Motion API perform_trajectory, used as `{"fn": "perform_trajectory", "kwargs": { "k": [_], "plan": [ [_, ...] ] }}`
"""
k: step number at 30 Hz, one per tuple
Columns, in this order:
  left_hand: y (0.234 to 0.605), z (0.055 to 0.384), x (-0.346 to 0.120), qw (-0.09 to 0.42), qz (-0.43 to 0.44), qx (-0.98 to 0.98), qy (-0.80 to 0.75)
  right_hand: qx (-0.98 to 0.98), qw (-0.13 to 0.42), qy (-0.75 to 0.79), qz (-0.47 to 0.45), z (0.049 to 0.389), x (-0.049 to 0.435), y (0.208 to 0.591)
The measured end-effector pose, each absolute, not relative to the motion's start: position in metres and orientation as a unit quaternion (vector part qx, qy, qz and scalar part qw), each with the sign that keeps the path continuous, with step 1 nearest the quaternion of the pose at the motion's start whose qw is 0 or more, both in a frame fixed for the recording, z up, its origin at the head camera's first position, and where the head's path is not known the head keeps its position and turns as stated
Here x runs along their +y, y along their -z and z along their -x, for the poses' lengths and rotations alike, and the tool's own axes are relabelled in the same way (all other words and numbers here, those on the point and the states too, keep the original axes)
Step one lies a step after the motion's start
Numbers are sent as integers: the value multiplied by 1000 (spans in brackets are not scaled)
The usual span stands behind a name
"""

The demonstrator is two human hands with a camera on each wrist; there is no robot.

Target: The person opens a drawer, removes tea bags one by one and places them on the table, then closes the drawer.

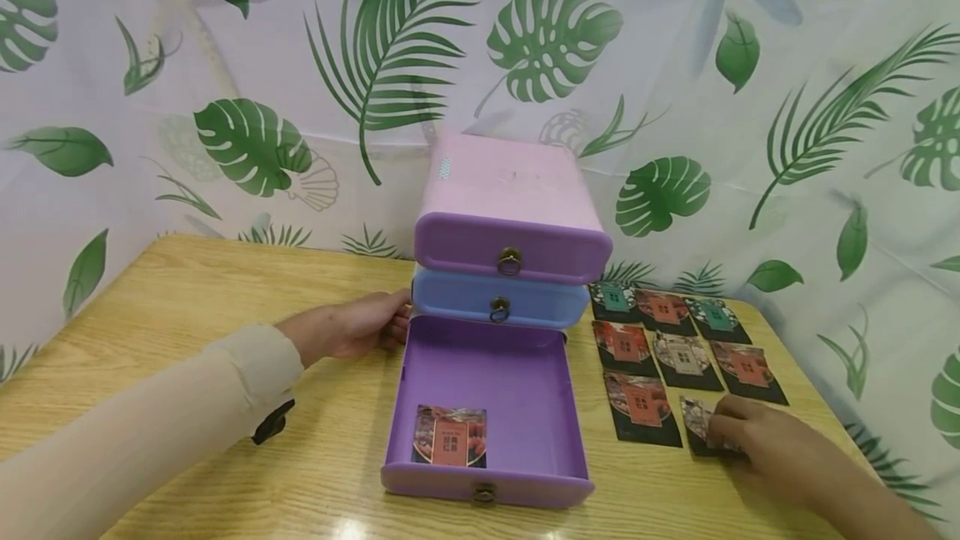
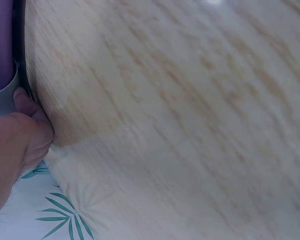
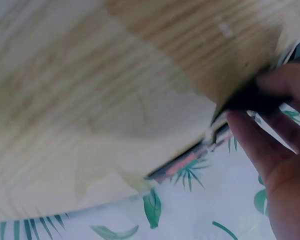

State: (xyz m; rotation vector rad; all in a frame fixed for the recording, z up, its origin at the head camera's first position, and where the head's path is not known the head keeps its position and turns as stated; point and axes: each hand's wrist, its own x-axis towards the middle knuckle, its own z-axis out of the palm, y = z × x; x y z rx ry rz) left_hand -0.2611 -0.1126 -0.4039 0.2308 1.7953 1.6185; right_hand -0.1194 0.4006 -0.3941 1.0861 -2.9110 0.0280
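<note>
My right hand (image 1: 776, 444) pinches a dark tea packet with a pale floral print (image 1: 697, 422) at the right of the table. In the right wrist view, thumb and fingers grip that packet, its dark back (image 3: 247, 97) tilted up at one edge. My left hand (image 1: 363, 327) rests against the left side of a small drawer cabinet (image 1: 517, 182), its fingers loosely bent; the left wrist view has the fingertips at the cabinet's edge. The bottom purple drawer (image 1: 525, 415) is pulled out. A red tea packet (image 1: 450, 437) lies inside, near its front left.
Several tea packets lie in rows right of the cabinet, among them a red one (image 1: 641, 407), a beige one (image 1: 684, 359) and a green one (image 1: 718, 320). The blue drawer (image 1: 450, 294) and upper purple drawer (image 1: 457, 248) are closed. A leaf-patterned cloth (image 1: 262, 65) hangs behind the table.
</note>
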Motion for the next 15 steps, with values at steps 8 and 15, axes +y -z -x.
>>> {"fn": "perform_trajectory", "kwargs": {
  "k": [8,15],
  "plan": [
    [403,261,-114,353,-90,695,-619,-941,-89,-61,-320,120,402,387],
    [403,261,-112,355,-84,691,-624,-937,-88,-79,-328,123,404,388]
  ]
}}
